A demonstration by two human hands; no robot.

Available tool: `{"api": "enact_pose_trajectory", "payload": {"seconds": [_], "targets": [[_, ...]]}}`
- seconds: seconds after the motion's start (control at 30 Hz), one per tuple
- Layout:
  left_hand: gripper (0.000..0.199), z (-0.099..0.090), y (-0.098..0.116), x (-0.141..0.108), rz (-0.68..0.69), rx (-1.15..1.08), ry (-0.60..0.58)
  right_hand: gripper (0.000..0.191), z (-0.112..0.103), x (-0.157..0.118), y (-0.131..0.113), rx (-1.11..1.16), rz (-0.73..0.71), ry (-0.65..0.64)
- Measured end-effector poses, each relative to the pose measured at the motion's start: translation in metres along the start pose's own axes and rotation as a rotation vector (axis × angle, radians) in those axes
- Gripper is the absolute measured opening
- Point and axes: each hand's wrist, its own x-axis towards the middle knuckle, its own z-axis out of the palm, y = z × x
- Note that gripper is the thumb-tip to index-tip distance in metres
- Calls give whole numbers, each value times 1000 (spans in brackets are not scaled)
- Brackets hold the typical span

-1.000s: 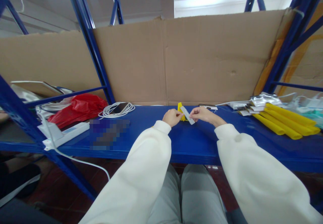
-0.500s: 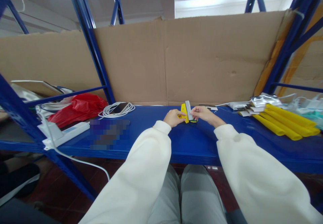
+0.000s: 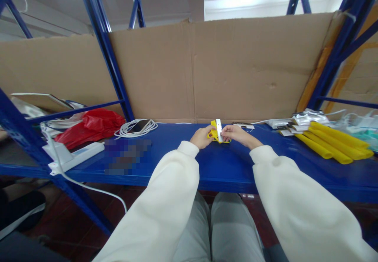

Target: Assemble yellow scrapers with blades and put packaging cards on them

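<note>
Above the blue shelf, my left hand (image 3: 201, 137) is closed on a small yellow plastic part (image 3: 214, 135). Its exact kind is too small to make out. Against the part's right side stands a narrow, flat white-and-silver strip (image 3: 219, 129), almost upright. My right hand (image 3: 235, 133) pinches this strip near its lower end between thumb and fingers. The two pieces appear to touch, but I cannot tell whether they are joined. More yellow shows low down, below the right fingertips.
Several yellow tubes (image 3: 336, 142) lie at the right beside silver packets (image 3: 310, 117). To the left are a coiled white cable (image 3: 125, 130), a dark phone (image 3: 141, 126), a red plastic bag (image 3: 94, 126) and a white power strip (image 3: 85, 153). Cardboard (image 3: 236, 69) walls the back.
The strip has turned, so a bright white face shows where it looked grey before. Both hands stay nearly in place and keep their hold.
</note>
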Motion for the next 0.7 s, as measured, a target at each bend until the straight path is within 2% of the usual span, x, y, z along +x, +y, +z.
{"api": "enact_pose_trajectory", "payload": {"seconds": [0.27, 0.7], "targets": [[51, 1, 6, -5, -17, 136, -30, 18, 3, -1, -4, 63, 13, -2], [43, 8, -3, 0, 68, 121, -20, 13, 3, -3, -4, 68, 42, -19]]}}
